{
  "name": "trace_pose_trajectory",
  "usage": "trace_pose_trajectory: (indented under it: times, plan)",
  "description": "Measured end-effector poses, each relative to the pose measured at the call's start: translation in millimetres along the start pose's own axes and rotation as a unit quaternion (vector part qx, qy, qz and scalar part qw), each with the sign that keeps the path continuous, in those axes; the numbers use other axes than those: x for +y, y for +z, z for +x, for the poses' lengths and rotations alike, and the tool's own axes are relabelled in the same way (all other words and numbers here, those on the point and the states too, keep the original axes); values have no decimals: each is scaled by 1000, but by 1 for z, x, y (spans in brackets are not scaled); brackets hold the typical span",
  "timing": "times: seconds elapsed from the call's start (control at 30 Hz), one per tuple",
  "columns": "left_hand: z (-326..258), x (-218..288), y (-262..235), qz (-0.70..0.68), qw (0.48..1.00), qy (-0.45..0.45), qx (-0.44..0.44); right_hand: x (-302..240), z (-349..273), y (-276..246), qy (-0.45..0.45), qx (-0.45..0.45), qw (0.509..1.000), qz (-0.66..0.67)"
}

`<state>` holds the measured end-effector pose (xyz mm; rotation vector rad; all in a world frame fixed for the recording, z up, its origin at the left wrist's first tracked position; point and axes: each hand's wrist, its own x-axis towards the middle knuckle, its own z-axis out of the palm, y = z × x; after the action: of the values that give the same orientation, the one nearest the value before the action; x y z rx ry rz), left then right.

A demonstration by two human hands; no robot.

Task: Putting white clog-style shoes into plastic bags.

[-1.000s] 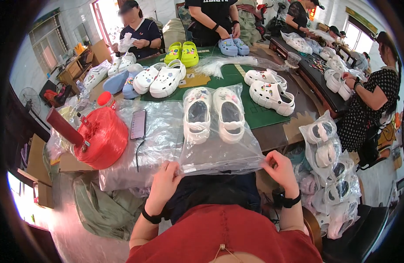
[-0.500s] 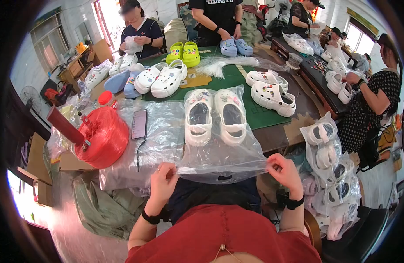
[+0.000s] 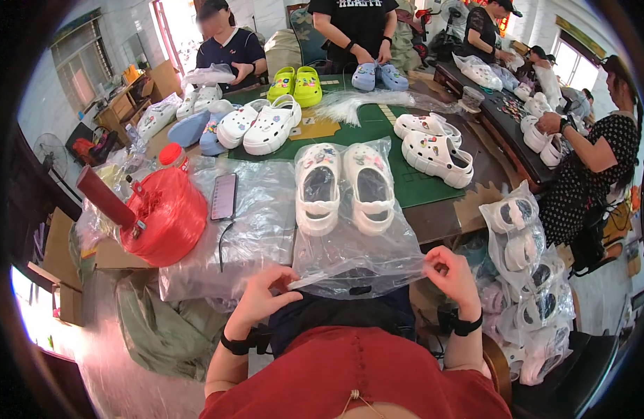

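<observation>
A pair of white clogs (image 3: 317, 216) with charms lies inside a clear plastic bag (image 3: 399, 244) in front of me, heels toward me. The bag's mouth points to my body at the table's near edge. My right hand (image 3: 451, 279) pinches the right corner of this mouth. At its left corner my left hand (image 3: 266, 297) has thumb and fingers spread apart, with the folded film edge between or just beside them. A black strap sits on each wrist.
Left of the bag lie flat plastic bags (image 3: 259, 237), a phone (image 3: 223, 197), a red twine roll (image 3: 164, 227) and a red-lidded jar (image 3: 171, 156). More white clogs (image 3: 440, 160) stand beyond. Bagged clogs (image 3: 521, 251) hang at right. Several people work around the tables.
My left hand has loosened from a pinch to spread fingers, and the bag's left corner has shifted slightly right. The right hand keeps its hold. Across the table, a seated person's hands have moved.
</observation>
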<state>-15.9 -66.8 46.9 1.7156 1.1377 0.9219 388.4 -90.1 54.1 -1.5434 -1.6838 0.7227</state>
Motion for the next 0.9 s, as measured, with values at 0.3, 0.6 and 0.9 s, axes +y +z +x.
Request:
trace_pose_trajectory:
  times: [0.3,0.6,0.9]
  plan:
    - [-6,-16,0,201,938,170,227,0,3,-7,-20,7,1000,-4]
    - [23,-7,-42,26,998,-20,-45,-11,22,-22,-78,85,982,150]
    - [108,-15,22,25,991,-128,-4,-23,81,87,-89,165,954,-234]
